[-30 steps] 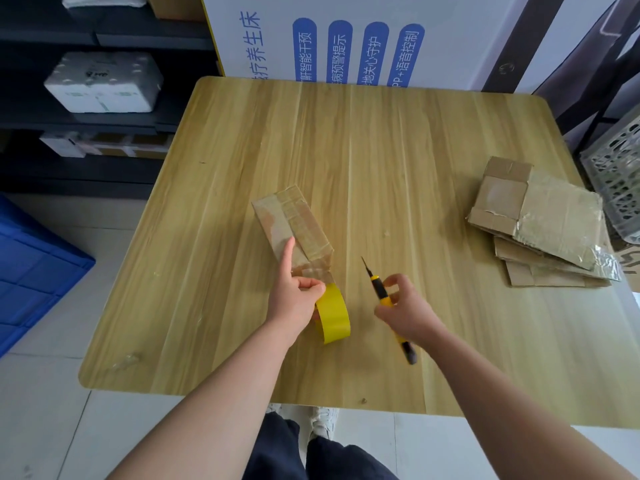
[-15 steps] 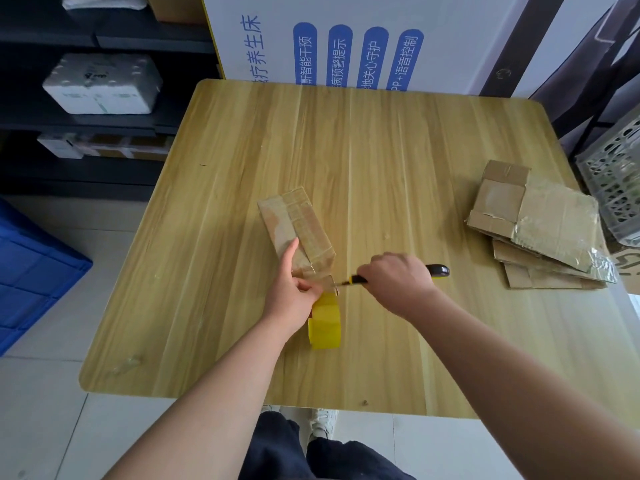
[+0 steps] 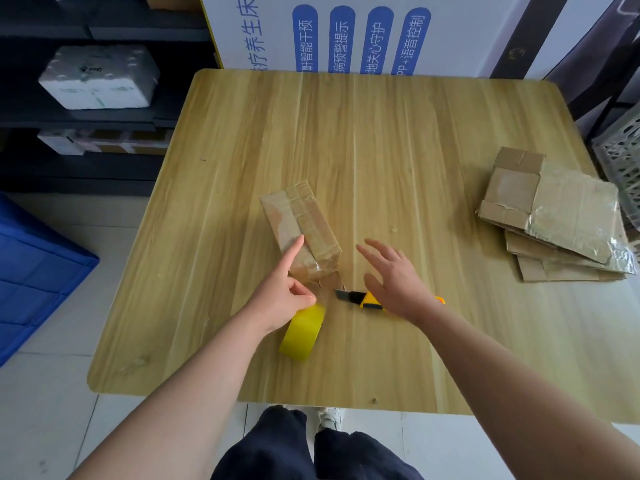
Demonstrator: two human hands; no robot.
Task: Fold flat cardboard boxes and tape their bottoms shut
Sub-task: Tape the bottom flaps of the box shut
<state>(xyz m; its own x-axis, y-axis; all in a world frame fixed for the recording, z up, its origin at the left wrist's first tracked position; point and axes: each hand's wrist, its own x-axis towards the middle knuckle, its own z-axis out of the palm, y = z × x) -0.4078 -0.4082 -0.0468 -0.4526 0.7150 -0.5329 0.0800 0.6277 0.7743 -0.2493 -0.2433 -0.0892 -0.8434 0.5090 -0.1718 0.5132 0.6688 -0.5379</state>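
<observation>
A small cardboard box [image 3: 300,226], taped along its top seam, lies in the middle of the wooden table [image 3: 398,143]. My left hand [image 3: 282,294] presses its straight index finger on the box's near end. Its other fingers curl around the top of a yellow tape roll [image 3: 302,336] standing on edge just below it. A yellow and black utility knife [image 3: 360,298] lies on the table by the box's near corner, blade out. My right hand [image 3: 394,275] hovers over the knife's handle with fingers spread, holding nothing.
A stack of flat cardboard boxes [image 3: 554,220] lies at the table's right edge, beside a grey crate [image 3: 621,157]. A blue bin [image 3: 34,271] sits on the floor to the left. Dark shelves with a white foam box [image 3: 100,77] stand behind it.
My right hand brought the knife to the tape between box and roll, then laid it on the table and opened. The left hand kept its place on box and roll.
</observation>
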